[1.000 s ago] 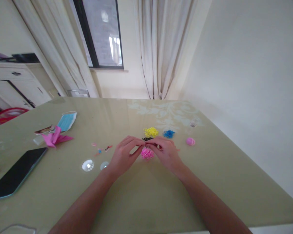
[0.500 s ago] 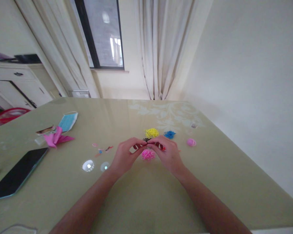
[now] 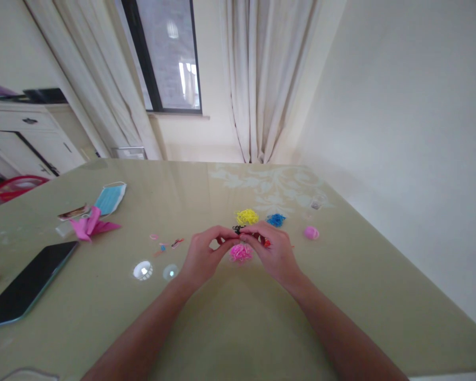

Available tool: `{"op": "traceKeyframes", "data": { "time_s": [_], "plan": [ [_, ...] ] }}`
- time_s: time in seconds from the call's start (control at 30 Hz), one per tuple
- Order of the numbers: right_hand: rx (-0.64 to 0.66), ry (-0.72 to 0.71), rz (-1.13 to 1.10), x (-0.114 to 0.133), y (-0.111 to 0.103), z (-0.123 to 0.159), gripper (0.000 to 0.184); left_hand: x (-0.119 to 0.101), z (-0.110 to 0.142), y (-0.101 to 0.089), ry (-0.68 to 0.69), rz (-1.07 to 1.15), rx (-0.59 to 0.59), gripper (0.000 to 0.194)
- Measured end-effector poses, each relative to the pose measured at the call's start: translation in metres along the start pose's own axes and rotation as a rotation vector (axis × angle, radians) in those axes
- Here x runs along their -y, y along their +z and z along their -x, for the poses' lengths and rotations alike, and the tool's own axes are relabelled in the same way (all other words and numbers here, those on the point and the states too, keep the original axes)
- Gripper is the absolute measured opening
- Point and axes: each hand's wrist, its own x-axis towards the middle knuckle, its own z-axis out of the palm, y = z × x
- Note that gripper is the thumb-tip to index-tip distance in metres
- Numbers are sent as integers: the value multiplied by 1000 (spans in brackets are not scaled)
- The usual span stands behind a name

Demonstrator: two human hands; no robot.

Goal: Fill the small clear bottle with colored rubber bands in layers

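My left hand point(image 3: 207, 254) and right hand point(image 3: 273, 253) meet at the fingertips near the pink pile point(image 3: 241, 253). I can't tell what they pinch.

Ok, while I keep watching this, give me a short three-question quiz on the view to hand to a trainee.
1. Multiple choice: which of these piles lies nearest the person's body? (a) yellow (b) pink (c) blue
2. True or false: the left hand and the right hand are held wide apart.
3. Fill in the gap: on the table, the pink folded piece lies between the dark flat device and the ____.

Key:
1. b, the pink pile.
2. False; their fingertips are together or nearly so.
3. Blue face mask.
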Motion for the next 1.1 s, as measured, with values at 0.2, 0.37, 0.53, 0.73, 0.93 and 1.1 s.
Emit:
{"op": "traceKeyframes", "data": {
  "time_s": [0.2, 0.37, 0.53, 0.73, 0.93, 1.1],
  "plan": [
    [28, -46, -10, -3, 1, 1, 18, 1, -2, 0, -12, 93, 60, 12],
    [6, -94, 6, -3, 0, 1, 15, 3, -2, 3, -93, 188, 51, 13],
    [28, -97, 45, 1, -1, 2, 12, 2, -2, 5, -126, 237, 64, 18],
    [24, -131, 48, 1, -2, 3, 9, 2, -3, 5, -165, 287, 111, 24],
    [-7, -189, 10, 1, -3, 3, 9, 3, -3, 6, -207, 379, 159, 24],
    [1, -193, 12, 2, -4, 3, 10, 2, -2, 7, -238, 442, 155, 26]
  ]
}}
